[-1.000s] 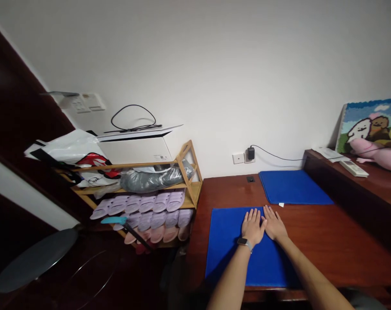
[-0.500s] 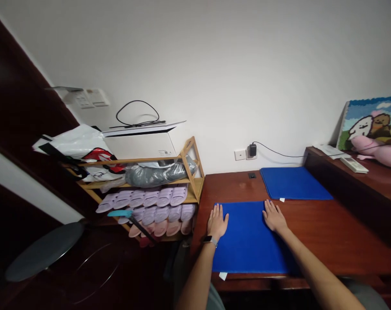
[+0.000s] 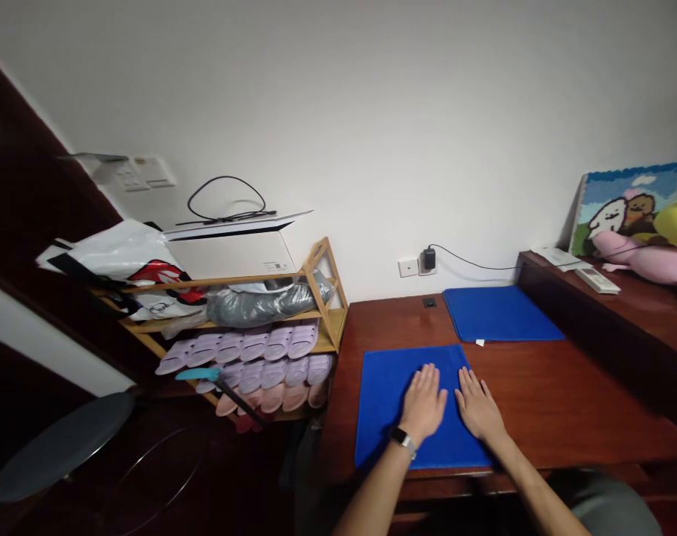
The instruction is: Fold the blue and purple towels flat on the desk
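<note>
A blue rectangular mat (image 3: 386, 402) lies flat near the front edge of the brown wooden desk (image 3: 544, 402). My left hand (image 3: 424, 402) rests palm down on the middle-right part of the mat, fingers stretched out, a watch (image 3: 403, 441) on its wrist. Along the mat's right edge lies my right hand (image 3: 479, 406), also flat with fingers extended, partly covering that edge. Neither hand grasps anything. Farther back on the desk is a second blue mat (image 3: 500, 313), with a small white tag (image 3: 480, 343) at its front edge.
Left of the desk stands a wooden shoe rack (image 3: 332, 327) with several purple and pink slippers (image 3: 254, 344) and a white box (image 3: 231, 253) on top. A raised ledge (image 3: 645, 320) at right bears a remote control (image 3: 596, 280) and a pink plush toy (image 3: 648, 260). A black adapter (image 3: 429, 258) is plugged into the wall.
My left hand has moved from the mat's left edge rightward to its middle. My right hand has come slightly nearer to me along the right edge. The view has shifted a little.
</note>
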The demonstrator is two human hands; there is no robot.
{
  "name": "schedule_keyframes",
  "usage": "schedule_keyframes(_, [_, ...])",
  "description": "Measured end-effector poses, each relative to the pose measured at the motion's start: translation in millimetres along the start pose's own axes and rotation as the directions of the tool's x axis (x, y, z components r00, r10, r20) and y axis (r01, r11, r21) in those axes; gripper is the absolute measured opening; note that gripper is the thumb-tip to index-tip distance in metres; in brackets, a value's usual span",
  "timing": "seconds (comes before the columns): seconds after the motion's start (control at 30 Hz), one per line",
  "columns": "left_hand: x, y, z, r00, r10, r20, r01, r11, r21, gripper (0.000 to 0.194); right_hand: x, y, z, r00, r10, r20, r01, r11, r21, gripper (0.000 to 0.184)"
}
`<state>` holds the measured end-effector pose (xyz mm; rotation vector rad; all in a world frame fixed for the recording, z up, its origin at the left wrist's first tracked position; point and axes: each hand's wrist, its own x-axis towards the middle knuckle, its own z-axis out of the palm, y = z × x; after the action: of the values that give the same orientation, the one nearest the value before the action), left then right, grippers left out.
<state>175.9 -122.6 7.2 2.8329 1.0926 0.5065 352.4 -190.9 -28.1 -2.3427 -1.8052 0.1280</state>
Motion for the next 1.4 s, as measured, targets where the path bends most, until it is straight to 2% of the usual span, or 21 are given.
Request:
schedule_keyframes(0.07, [5.5, 33.5, 13.9, 0.997, 0.047, 0.068, -0.043, 0.997, -0.056, 0.064, 0.0, 3.1, 2.2, 0.999, -0.044, 0.013, 0.045, 0.999, -0.017, 0.068])
schedule_keyframes(0.1, [6.9, 42.6, 18.4, 0.995, 0.043, 0.092, -0.036, 0.997, -0.07, 0.066, -0.1, 4.3, 3.3, 0.998, -0.059, 0.016, 0.059, 0.998, -0.023, 0.067])
schedule_keyframes(0.17, [5.0, 43.1, 20.7, 0.994, 0.005, 0.112, 0.004, 0.997, -0.076, 0.067, 0.2, 4.9, 4.1, 0.999, -0.044, 0.014, 0.044, 0.999, -0.022, 0.068])
schedule_keyframes(0.23, [-5.3, 22.4, 14.7, 0.994, -0.059, 0.096, 0.064, 0.996, -0.054, 0.068, 0.5, 2.9, 2.5, 1.0, 0.006, 0.014, -0.006, 1.0, -0.004, 0.07])
schedule_keyframes(0.3, [-23.2, -11.5, 3.7, 0.985, -0.159, 0.063, 0.16, 0.987, -0.002, 0.068, 0.4, -0.6, -0.9, 0.999, 0.043, 0.018, -0.043, 0.999, 0.017, 0.072])
schedule_keyframes(0.4, [-58.0, -64.6, -12.6, 0.941, -0.34, 0.002, 0.337, 0.935, 0.108, 0.069, -0.5, -5.1, -6.6, 0.998, 0.055, 0.018, -0.055, 0.998, 0.035, 0.073])
schedule_keyframes(0.5, [-88.4, -97.5, -19.1, 0.899, -0.432, -0.068, 0.437, 0.882, 0.178, 0.067, -1.1, -7.3, -11.8, 0.998, 0.059, 0.027, -0.06, 0.997, 0.039, 0.072])
schedule_keyframes(0.6, [-102.2, -106.6, -16.1, 0.897, -0.423, -0.13, 0.442, 0.875, 0.199, 0.066, -2.3, -6.5, -17.5, 0.997, 0.059, 0.058, -0.06, 0.998, 0.023, 0.071])
schedule_keyframes(0.73, [-100.7, -103.5, -11.0, 0.895, -0.41, -0.176, 0.44, 0.875, 0.203, 0.066, -10.6, 1.4, -21.2, 0.994, 0.073, 0.086, -0.073, 0.997, -0.002, 0.069])
schedule_keyframes(0.87, [-98.6, -103.3, -10.0, 0.896, -0.408, -0.175, 0.439, 0.875, 0.203, 0.067, -21.0, 9.4, -16.4, 0.998, 0.046, 0.036, -0.047, 0.999, 0.023, 0.07])
schedule_keyframes(1.07, [-100.4, -108.6, -14.7, 0.902, -0.389, -0.188, 0.424, 0.879, 0.219, 0.066, -22.2, 8.5, -12.8, 1.0, 0.008, -0.002, -0.008, 0.998, 0.066, 0.07])
schedule_keyframes(1.13, [-94.1, -99.4, -20.3, 0.905, -0.372, -0.205, 0.412, 0.886, 0.212, 0.065, -21.2, 8.1, -12.9, 1.0, 0.005, -0.001, -0.005, 0.997, 0.077, 0.07])
schedule_keyframes(1.2, [-80.9, -76.3, -25.8, 0.924, -0.327, -0.196, 0.361, 0.915, 0.177, 0.062, -20.6, 8.6, -12.1, 1.0, -0.002, -0.008, 0.003, 0.996, 0.088, 0.07])
schedule_keyframes(1.33, [-38.7, 2.8, -22.9, 0.994, -0.09, -0.064, 0.091, 0.996, 0.023, 0.058, -20.5, 13.8, -6.0, 0.999, -0.01, -0.035, 0.014, 0.996, 0.091, 0.069])
schedule_keyframes(1.4, [-17.9, 39.4, -12.7, 1.0, -0.005, 0.016, 0.006, 0.998, -0.058, 0.06, -20.5, 17.6, -2.2, 0.999, -0.036, -0.035, 0.038, 0.996, 0.075, 0.068])
